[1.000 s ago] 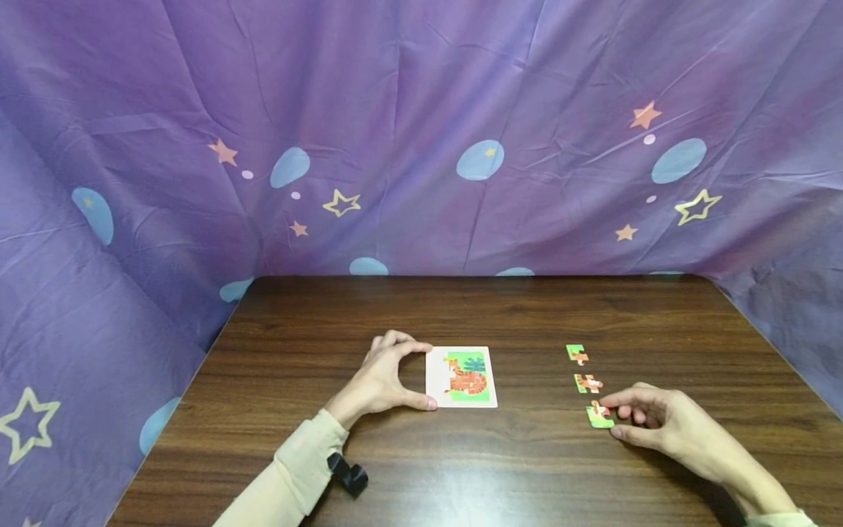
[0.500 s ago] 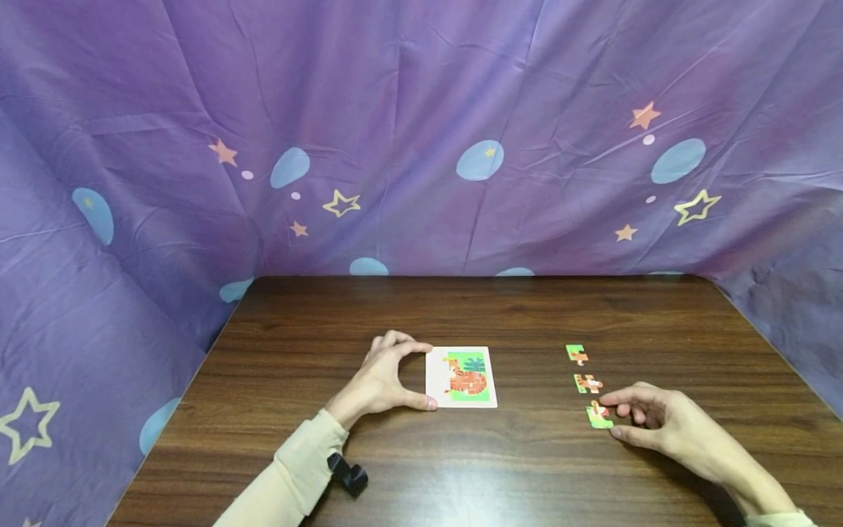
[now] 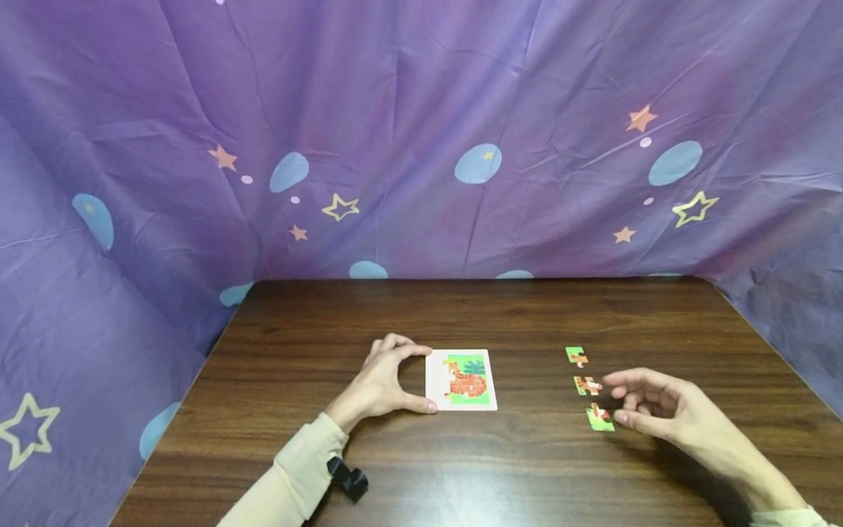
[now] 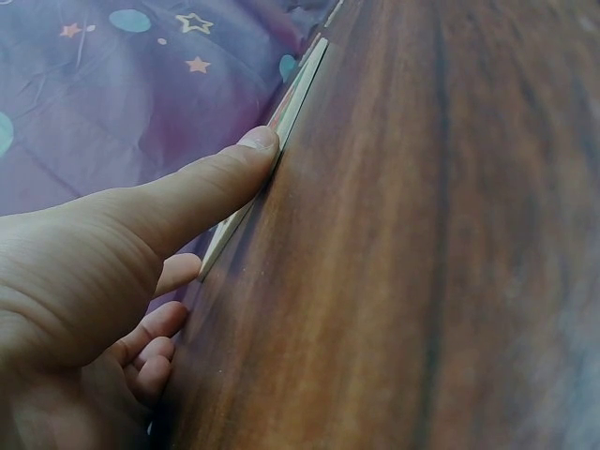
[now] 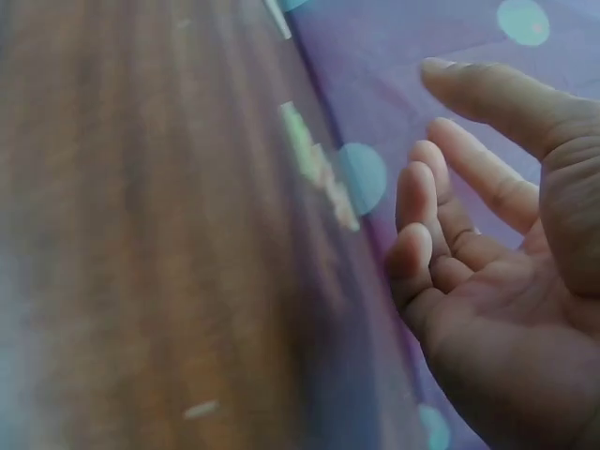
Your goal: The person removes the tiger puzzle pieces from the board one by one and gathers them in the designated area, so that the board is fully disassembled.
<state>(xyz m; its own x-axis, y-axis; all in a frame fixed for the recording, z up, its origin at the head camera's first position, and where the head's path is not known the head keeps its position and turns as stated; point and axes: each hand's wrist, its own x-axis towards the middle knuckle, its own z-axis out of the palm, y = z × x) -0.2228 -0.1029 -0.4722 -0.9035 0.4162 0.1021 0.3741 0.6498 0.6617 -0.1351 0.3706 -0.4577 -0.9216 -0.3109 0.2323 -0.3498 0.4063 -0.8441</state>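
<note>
The left hand (image 3: 380, 380) holds the picture board (image 3: 437, 380), thumb and finger stretched wide to two corners. The right hand (image 3: 675, 410) is loosely spread and holds nothing. Just past its fingertips, three puzzle pieces (image 3: 586, 385) lie flat on the bench (image 3: 514, 468). The board looks light and stiff. The pieces look thin and might slide, so pinch their sides, not the little knobs, which could bend.

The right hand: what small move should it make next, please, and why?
Probably the right hand should pinch the middle loose puzzle piece: this hand holds nothing, its index fingertip is close to that piece, and the puzzle board, held by the left hand, shows blank white on that side.
</note>
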